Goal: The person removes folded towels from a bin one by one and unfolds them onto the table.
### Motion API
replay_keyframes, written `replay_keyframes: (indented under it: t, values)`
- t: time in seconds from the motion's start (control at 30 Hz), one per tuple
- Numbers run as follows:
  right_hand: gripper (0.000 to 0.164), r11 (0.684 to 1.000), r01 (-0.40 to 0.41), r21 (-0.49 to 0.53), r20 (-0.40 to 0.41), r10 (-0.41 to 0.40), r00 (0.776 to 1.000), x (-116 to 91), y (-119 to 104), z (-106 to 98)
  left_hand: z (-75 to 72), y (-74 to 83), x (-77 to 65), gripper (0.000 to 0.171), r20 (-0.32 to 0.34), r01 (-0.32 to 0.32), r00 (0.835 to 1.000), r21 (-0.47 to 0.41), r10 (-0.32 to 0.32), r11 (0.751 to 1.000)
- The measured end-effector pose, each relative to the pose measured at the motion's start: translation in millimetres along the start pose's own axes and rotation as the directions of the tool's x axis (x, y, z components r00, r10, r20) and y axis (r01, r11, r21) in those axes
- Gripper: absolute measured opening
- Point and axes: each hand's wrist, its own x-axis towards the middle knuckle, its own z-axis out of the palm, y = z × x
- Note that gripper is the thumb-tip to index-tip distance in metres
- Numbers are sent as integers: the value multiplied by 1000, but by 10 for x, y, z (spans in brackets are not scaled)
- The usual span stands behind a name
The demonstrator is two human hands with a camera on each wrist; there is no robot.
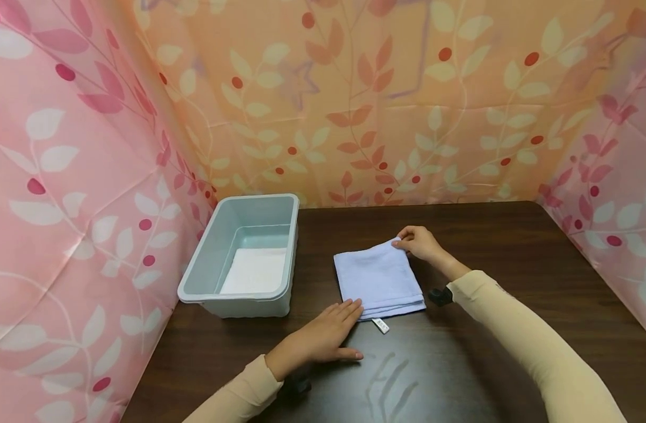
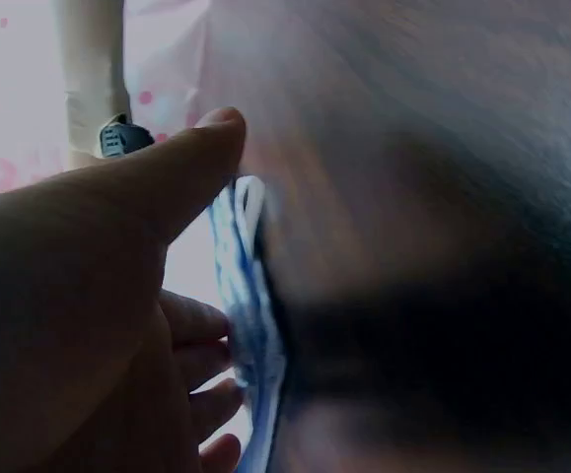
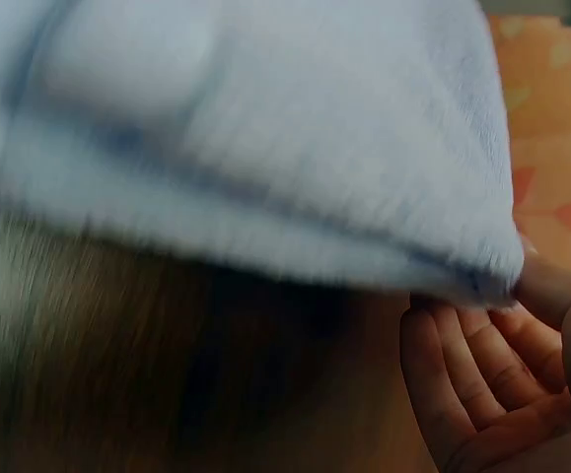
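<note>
A light lavender folded towel [image 1: 378,276] lies on the dark table, its layered edge toward the front and a small white tag [image 1: 381,325] sticking out below. At its far right corner my right hand [image 1: 424,247] pinches the cloth between thumb and fingers. The right wrist view shows that hand [image 3: 492,374] at the towel's corner [image 3: 364,177], the cloth's edge raised off the table. My left hand [image 1: 328,333] rests at the near left corner with fingers straight and thumb spread. In the left wrist view, its fingertips [image 2: 224,394] touch the towel's edge [image 2: 250,315].
Left of the towel stands a pale grey-green plastic basin [image 1: 196,288] with a white folded cloth [image 1: 256,270] inside. Floral curtains [image 1: 355,106] hang behind and at both sides of the dark wooden table [image 1: 492,235]. Smudge marks show on the tabletop near the front.
</note>
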Motion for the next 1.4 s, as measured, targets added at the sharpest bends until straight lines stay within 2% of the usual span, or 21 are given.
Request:
replay_keyframes:
  t: [0.23, 0.47, 0.7, 1.03, 1.4]
  values:
    - [21, 987, 63, -150, 8, -63, 998, 49, 153, -9, 21, -25, 37, 88, 3, 1, 1000, 48, -1, 999]
    - [20, 974, 103, -200, 37, -98, 995, 10, 112, 7, -38, -62, -17, 81, 13, 21, 1000, 35, -22, 999]
    - [16, 957, 138, -254, 114, -112, 987, -39, 123, 28, -64, -67, -136, 77, 27, 34, 999, 43, -35, 999]
    - [12, 952, 185, -243, 156, -150, 976, -151, 85, 131, -116, -12, -340, 75, 53, 54, 997, 19, -55, 998]
    - [12, 954, 168, -247, 111, -144, 983, -184, 90, 185, -124, -55, -360, 73, 74, 70, 995, -68, -65, 995]
